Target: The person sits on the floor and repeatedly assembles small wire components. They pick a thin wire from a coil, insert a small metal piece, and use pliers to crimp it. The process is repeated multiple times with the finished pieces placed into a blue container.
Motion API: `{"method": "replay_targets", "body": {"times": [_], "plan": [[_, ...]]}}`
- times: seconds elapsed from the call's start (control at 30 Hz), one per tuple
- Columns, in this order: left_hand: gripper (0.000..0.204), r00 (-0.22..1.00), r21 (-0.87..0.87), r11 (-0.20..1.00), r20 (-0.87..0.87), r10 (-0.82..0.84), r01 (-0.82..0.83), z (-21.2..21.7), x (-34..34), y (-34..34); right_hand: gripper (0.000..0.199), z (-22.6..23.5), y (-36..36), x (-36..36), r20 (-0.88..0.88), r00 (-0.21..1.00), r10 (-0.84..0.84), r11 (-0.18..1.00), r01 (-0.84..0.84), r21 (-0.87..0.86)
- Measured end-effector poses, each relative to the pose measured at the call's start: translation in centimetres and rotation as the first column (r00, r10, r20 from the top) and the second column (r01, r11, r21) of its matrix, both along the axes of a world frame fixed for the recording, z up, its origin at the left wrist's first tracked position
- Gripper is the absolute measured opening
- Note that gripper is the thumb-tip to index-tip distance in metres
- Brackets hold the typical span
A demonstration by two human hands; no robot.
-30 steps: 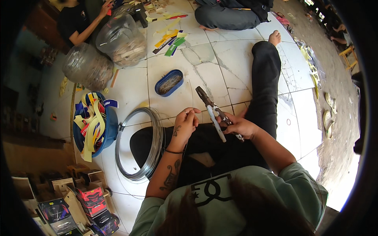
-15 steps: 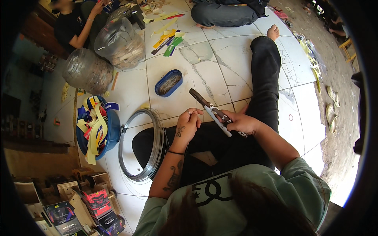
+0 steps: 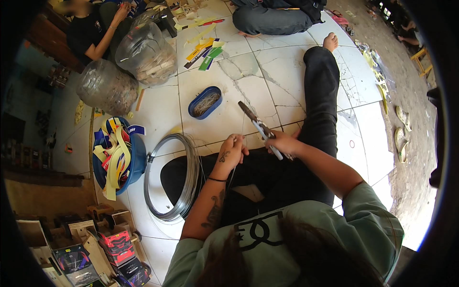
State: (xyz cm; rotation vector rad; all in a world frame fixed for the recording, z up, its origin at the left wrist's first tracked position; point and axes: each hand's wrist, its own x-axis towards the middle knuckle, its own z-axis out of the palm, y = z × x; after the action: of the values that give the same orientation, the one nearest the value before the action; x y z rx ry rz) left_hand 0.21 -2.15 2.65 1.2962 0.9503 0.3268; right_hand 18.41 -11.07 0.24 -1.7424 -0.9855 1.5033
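Observation:
I sit on a white tiled floor with my legs in black trousers. My right hand grips a pair of pliers with pale handles, jaws pointing up and to the left. My left hand pinches a thin wire in front of my lap, close to the pliers. A coil of grey wire lies on the floor just left of my left knee. A small blue oval tray with short wire pieces sits on the tiles ahead of me.
A blue bucket of yellow and blue strips stands to the left. Two clear plastic jugs sit beyond it. Coloured strips lie on the floor. One person sits at the top left, another at the top. Boxes crowd the lower left.
The pliers have tilted slightly and my hands have stayed together over my lap. The view has shifted a little; the person at the top left has moved their arm.

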Motion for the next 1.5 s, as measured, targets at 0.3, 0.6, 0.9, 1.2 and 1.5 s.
{"method": "replay_targets", "body": {"times": [0.3, 0.6, 0.9, 1.2, 1.5], "plan": [[0.026, 0.930, 0.438, 0.880, -0.368, -0.012, 0.185, -7.0, -0.7, 0.1, 0.018, -4.5, 4.7, -0.1, 0.118, 0.993, 0.019, 0.931, 0.025, -0.364], [0.025, 0.924, 0.387, 0.899, -0.379, -0.046, 0.204, -7.6, -0.5, 0.3, 0.019, -5.4, 5.3, -0.4, 0.163, 0.982, 0.096, 0.898, -0.015, -0.440], [0.024, 0.985, 0.266, 0.964, -0.167, 0.027, 0.019, -4.8, -0.6, 0.6, 0.030, -0.6, 1.3, 1.8, -0.218, 0.976, 0.015, 0.978, -0.059, -0.199], [0.022, 0.986, 0.255, 0.966, -0.166, 0.000, 0.043, -2.8, -0.3, 0.4, 0.035, 1.9, 2.2, 1.9, -0.030, 0.967, 0.255, 0.939, -0.254, -0.232], [0.021, 0.995, 0.496, 0.867, -0.100, 0.009, 0.042, -3.5, -0.3, 0.1, 0.027, -0.4, 1.6, 1.4, -0.275, 0.954, 0.119, 0.954, -0.187, -0.234]]}}
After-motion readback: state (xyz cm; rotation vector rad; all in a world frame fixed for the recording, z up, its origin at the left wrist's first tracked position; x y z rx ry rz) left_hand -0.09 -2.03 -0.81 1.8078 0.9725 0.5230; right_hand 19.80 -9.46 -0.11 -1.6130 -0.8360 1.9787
